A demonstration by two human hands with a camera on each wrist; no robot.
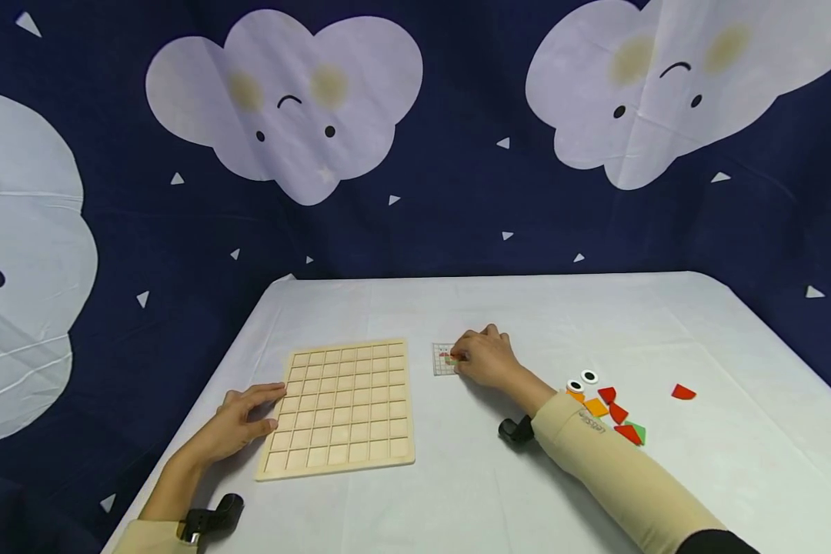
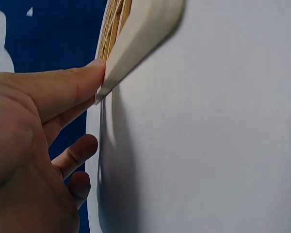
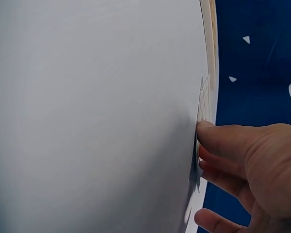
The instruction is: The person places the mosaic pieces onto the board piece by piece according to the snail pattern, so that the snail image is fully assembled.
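A wooden grid board (image 1: 339, 408) lies on the table, its square cells bare. At its left edge is my left hand (image 1: 238, 419), thumb and fingers fairly straight and touching the rim. In the left wrist view, the thumb (image 2: 77, 85) meets the side of the board (image 2: 140, 43). My right hand (image 1: 488, 358) pinches a small card (image 1: 442, 362) printed with a grid and a coloured pattern, right of the board. The right hand covers the card's right part. In the right wrist view, the thumb (image 3: 218, 136) lies against the card (image 3: 203, 99), seen nearly edge-on.
Beside the right forearm lies a loose group of red pieces (image 1: 618, 413), an orange square (image 1: 596, 407), a green piece (image 1: 639, 431) and white rings with dark centres (image 1: 589, 376). Another red piece (image 1: 683, 392) sits farther right. A dark cloud-print curtain (image 1: 457, 231) hangs behind the white table (image 1: 471, 492).
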